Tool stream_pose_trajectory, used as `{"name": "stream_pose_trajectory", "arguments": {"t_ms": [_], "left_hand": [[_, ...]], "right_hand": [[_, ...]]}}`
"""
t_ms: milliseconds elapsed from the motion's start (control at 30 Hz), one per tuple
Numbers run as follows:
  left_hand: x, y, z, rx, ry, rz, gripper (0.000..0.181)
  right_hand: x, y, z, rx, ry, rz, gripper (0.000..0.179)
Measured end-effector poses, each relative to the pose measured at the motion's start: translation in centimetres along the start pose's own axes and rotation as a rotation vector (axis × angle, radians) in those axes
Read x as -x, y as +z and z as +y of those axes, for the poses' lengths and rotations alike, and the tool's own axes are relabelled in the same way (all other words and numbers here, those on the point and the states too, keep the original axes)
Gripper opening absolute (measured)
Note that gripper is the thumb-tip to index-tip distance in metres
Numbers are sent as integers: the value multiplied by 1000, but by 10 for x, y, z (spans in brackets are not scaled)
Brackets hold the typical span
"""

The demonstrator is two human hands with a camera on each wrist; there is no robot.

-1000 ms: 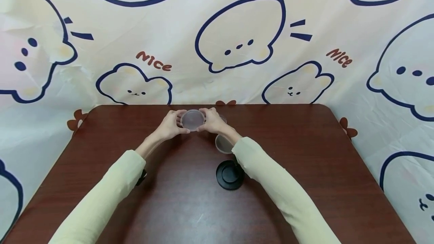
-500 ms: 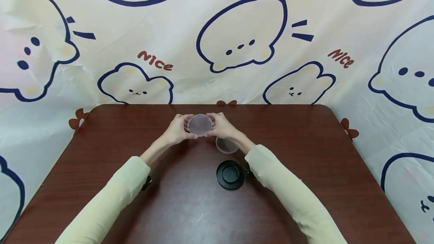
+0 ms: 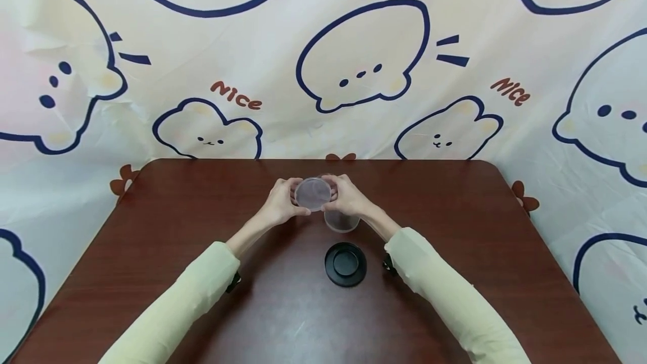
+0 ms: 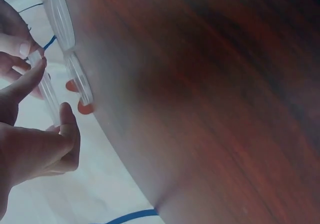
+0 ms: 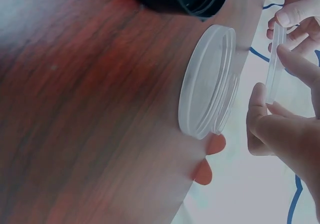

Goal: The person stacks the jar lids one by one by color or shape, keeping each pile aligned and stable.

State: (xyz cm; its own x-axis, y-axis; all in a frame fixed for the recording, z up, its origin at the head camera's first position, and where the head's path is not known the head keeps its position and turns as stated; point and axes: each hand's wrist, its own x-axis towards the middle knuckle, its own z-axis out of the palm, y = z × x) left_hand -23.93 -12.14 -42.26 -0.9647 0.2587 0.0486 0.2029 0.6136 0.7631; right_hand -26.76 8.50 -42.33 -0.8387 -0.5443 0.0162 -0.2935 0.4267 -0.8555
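Note:
Above the far part of the table, both hands hold a round, clear, shallow petri dish (image 3: 313, 194) by its rim. My left hand (image 3: 285, 202) grips its left side and my right hand (image 3: 350, 198) its right side, thumbs nearer me. Both wrist views show the dish edge-on, raised off the table and tilted. A second clear dish (image 3: 342, 222) lies on the table just below my right hand. Behind it, a further clear dish (image 5: 228, 106) shows in the right wrist view, mostly hidden by my right hand in the head view.
A black round object (image 3: 346, 264) with a raised ring in its middle stands on the brown table (image 3: 298, 319), nearer me than the dishes. A white curtain (image 3: 283, 133) with blue cartoon outlines hangs behind the table's far edge.
Both hands have moved the held petri dish to the right and towards me, close to the dish on the table. The black round object and that dish stay put.

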Motion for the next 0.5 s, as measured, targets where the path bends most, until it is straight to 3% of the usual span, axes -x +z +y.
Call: {"name": "stream_pose_trajectory", "arguments": {"t_ms": [267,500], "left_hand": [[1,12,11,8,12,-4,75],[1,17,19,21,32,-43,76]], "right_hand": [[17,-7,4,38,53,51,80],[29,-17,7,47,45,47,74]]}}
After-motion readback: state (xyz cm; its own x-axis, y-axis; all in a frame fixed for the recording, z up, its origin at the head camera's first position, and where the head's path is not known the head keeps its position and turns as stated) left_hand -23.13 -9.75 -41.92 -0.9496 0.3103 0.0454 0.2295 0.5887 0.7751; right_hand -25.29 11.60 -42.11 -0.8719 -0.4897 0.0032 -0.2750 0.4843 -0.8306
